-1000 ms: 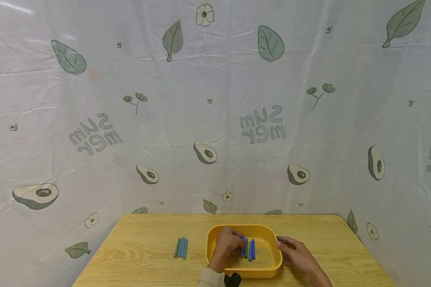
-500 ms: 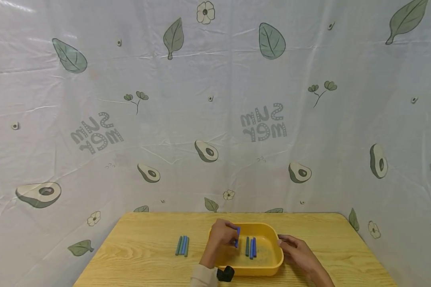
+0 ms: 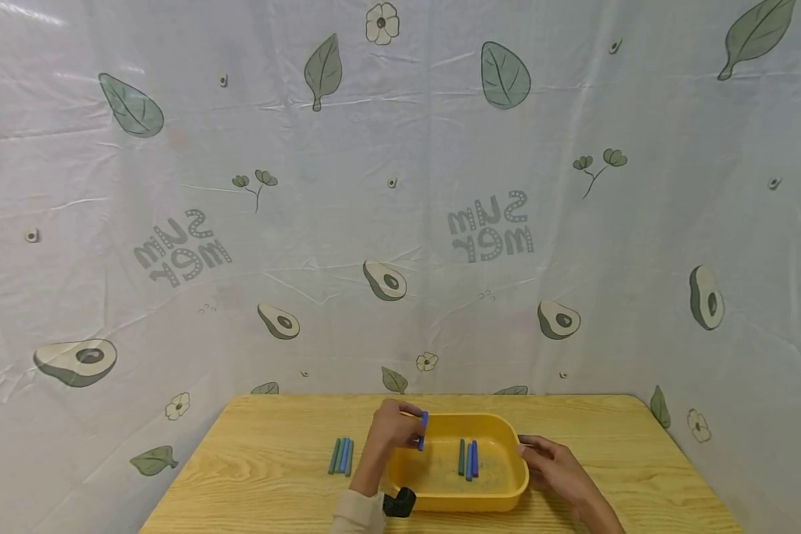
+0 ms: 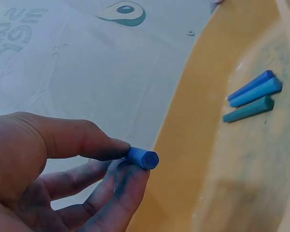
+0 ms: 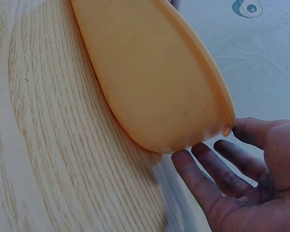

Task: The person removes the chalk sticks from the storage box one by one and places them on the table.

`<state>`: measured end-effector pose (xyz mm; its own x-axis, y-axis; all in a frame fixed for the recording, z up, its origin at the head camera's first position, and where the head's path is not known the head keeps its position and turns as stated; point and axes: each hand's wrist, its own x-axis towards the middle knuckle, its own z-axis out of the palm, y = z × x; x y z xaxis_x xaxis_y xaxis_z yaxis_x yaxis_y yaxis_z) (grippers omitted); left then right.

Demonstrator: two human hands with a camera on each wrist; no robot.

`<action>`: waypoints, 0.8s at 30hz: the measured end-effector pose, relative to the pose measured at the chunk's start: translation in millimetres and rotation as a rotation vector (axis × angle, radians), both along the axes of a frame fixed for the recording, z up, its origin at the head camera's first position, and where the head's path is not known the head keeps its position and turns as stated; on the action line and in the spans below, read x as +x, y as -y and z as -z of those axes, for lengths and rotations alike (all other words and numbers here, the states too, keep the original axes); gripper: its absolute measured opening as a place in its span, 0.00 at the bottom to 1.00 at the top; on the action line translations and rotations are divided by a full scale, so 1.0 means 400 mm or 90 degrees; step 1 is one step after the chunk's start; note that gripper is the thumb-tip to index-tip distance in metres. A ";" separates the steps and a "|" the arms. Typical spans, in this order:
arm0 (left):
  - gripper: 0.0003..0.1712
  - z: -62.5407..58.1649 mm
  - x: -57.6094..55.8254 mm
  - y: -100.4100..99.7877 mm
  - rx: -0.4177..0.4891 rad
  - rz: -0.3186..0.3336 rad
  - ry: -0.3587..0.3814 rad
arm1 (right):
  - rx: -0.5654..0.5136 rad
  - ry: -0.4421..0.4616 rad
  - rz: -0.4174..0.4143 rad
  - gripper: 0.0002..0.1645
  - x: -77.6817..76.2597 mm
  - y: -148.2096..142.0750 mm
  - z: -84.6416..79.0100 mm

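Observation:
My left hand is over the left end of a yellow plastic tub. Between thumb and fingertips it pinches a blue chalk stick, whose round end faces the left wrist camera. Blue-green smudges mark the fingers. Inside the tub lie a dark green chalk stick and two blue chalk sticks, side by side. At the tub's right end my right hand grips the wall, thumb at the rim and fingertips against the outside, as the right wrist view shows.
Several green and blue chalk sticks lie in a row on the wooden table, left of the tub. Behind the table hangs a pale curtain printed with leaves and avocados. Chalk dust marks the tub's floor.
The left hand has lifted a blue chalk stick from beside the others in the tub and carried it left to the tub's left rim. My right hand stays at the right end.

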<state>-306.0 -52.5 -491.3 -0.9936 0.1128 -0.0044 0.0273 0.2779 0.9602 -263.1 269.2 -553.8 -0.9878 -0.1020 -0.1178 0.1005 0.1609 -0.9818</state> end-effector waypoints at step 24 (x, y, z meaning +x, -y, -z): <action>0.21 -0.026 0.000 0.159 0.000 -0.029 0.003 | -0.010 -0.004 -0.026 0.42 -0.001 -0.007 0.006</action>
